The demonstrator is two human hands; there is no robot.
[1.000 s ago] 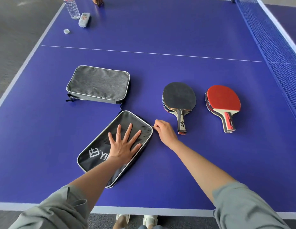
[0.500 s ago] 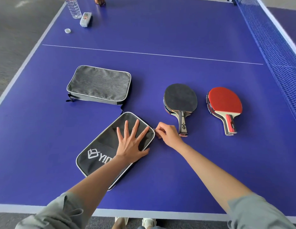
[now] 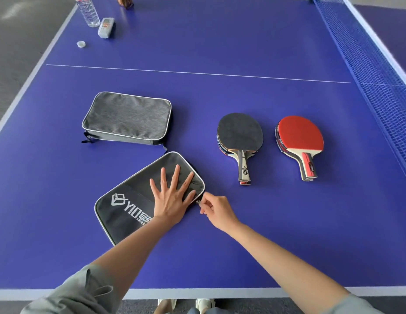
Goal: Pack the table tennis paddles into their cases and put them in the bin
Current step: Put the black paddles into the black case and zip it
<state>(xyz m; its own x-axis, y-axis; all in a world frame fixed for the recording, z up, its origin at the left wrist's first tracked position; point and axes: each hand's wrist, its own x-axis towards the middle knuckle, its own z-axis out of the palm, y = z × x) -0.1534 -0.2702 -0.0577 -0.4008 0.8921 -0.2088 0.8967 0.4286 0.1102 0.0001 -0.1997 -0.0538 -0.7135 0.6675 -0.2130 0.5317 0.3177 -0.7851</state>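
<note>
A black paddle case [image 3: 127, 207] with a white logo lies at an angle on the blue table. My left hand [image 3: 171, 197] presses flat on it with spread fingers. My right hand [image 3: 216, 210] pinches the zipper pull [image 3: 198, 202] at the case's right edge. A grey case [image 3: 127, 117] lies behind it, zipped shut. To the right lie a stack of paddles with a black face [image 3: 240, 132] on top and a stack with a red face [image 3: 299, 132] on top, handles toward me.
The net [image 3: 374, 71] runs along the right side. At the far left stand a water bottle [image 3: 88, 11], a small white device [image 3: 106, 27], a bottle cap [image 3: 81, 44] and a brown object [image 3: 125, 1]. The table's near edge [image 3: 197, 292] is just below my arms.
My right hand has drawn the zipper pull round the case's corner toward me. My left hand has stayed pressed on the case.
</note>
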